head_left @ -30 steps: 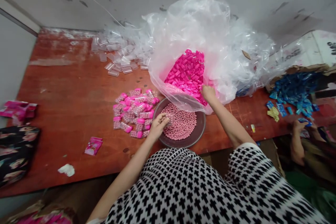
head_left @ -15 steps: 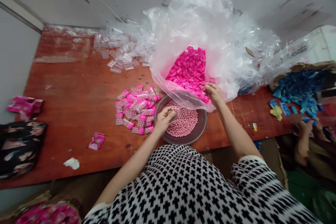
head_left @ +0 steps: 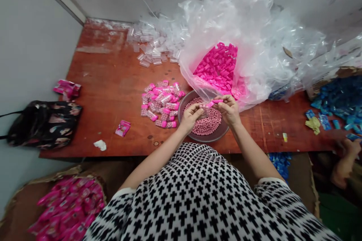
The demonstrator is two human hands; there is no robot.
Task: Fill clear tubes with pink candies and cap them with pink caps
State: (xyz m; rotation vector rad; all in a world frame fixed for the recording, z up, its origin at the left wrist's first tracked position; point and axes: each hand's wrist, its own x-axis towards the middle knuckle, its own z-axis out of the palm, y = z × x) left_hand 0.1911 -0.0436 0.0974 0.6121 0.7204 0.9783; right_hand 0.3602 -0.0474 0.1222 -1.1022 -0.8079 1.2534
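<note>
Over a round brown bowl (head_left: 191,136) of pink beads (head_left: 209,124), my left hand (head_left: 190,117) pinches a small clear tube (head_left: 206,110) filled with beads. My right hand (head_left: 229,110) holds a pink cap (head_left: 215,102) at the tube's top; the two hands meet. Left of the bowl lies a heap of filled, pink-capped tubes (head_left: 161,102). Behind the bowl a big clear plastic bag (head_left: 240,26) holds loose pink caps (head_left: 217,67).
Empty clear tubes (head_left: 149,47) are strewn at the back of the red-brown table (head_left: 113,90). Pink packets (head_left: 66,88), a black bag (head_left: 42,122) and a box of pink packs (head_left: 68,207) sit left. Blue packets (head_left: 336,101) and another person's hand (head_left: 349,148) are at right.
My right hand came out of the cap bag with a pink cap and moved back to the tube in my left hand. The camera view swung left.
</note>
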